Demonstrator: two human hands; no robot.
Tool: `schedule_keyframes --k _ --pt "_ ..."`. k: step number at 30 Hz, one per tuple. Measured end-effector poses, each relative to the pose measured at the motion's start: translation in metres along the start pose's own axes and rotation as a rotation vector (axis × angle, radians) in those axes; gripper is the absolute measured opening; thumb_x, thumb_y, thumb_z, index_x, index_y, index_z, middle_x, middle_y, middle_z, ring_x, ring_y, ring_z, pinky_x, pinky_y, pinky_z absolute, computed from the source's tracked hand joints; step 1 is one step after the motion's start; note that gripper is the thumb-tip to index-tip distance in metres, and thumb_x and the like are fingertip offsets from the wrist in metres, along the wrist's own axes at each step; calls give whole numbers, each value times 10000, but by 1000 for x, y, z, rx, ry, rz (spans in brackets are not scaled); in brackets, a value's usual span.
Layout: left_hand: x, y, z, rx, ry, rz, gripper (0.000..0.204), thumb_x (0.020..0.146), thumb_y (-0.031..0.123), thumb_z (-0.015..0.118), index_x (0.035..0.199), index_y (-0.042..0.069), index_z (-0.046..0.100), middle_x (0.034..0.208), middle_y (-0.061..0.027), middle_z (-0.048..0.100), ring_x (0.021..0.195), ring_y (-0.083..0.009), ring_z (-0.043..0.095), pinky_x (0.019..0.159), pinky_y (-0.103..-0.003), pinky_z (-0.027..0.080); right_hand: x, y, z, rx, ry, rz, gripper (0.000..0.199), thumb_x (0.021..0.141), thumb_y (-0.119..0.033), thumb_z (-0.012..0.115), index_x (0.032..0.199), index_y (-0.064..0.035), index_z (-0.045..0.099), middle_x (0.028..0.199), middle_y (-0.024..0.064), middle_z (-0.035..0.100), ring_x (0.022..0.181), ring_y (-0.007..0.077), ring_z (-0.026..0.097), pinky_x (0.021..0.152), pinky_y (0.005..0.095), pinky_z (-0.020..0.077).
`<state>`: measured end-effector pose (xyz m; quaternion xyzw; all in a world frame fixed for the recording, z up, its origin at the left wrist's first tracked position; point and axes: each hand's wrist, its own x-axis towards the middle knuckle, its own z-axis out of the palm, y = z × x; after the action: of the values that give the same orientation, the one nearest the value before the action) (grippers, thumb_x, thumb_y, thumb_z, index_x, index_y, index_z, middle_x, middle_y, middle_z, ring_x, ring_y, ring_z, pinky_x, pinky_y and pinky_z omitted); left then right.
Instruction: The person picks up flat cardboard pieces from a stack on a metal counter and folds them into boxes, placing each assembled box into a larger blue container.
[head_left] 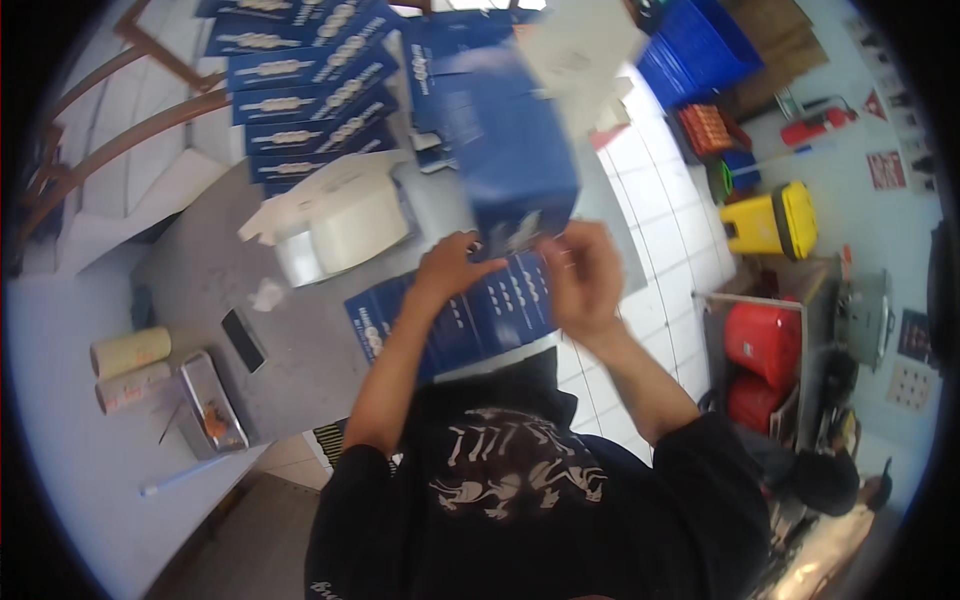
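Note:
A blue cardboard box, blurred by motion, stands tilted over the grey table in front of me. My left hand grips its near left corner, the thumb stretched along the lower edge. Smeared by movement, my right hand pinches the near right end, where a pale patch shows; its exact grip is partly hidden. Beneath both hands lie flat blue printed cartons. To the left of the box rests an opened white carton with its flaps up.
Stacks of flat blue cartons fan out at the far left. A phone, a metal tray and tape rolls lie at left. On the right are a blue bin, a yellow container and a person.

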<state>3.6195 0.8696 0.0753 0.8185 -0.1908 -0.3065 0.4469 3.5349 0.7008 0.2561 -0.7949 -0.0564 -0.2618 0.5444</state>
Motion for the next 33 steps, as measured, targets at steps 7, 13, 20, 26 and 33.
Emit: schedule_keyframes --k 7,13,20,26,33 --pt "83 47 -11 143 -630 190 881 716 291 925 1497 171 536 1410 -163 608 1281 -362 585 1075 -457 497 -103 156 -92 112 -143 815 214 1091 -187 575 1218 -22 625 851 48 735 766 71 657 652 235 505" --pt "109 52 -10 28 -804 -73 871 597 224 988 1356 141 569 1386 -180 599 1319 -356 558 1037 -459 511 -123 149 -90 322 -333 1122 296 1112 -305 505 1250 -66 614 932 73 740 753 96 676 669 257 537" --pt "113 47 -6 -25 -791 -86 890 555 174 1011 1326 129 568 1370 -172 601 1340 -340 539 1009 -447 530 -73 193 -133 -257 -394 835 316 1014 -265 579 1224 -41 654 1055 167 718 963 305 696 887 408 546" --pt "112 56 -6 -54 -797 -133 898 549 149 1014 1326 128 564 1378 -155 574 1355 -345 525 1005 -464 560 -60 243 -71 -5 -476 396 374 855 -74 751 1227 -63 721 1188 163 729 1129 352 679 992 406 519" --pt "111 52 -9 -84 -758 -159 895 548 81 1003 1324 137 560 1450 -136 438 1376 -348 504 1018 -467 585 -50 243 -59 -21 -512 430 231 834 -35 727 1051 -78 792 1023 138 767 955 338 722 855 411 553"
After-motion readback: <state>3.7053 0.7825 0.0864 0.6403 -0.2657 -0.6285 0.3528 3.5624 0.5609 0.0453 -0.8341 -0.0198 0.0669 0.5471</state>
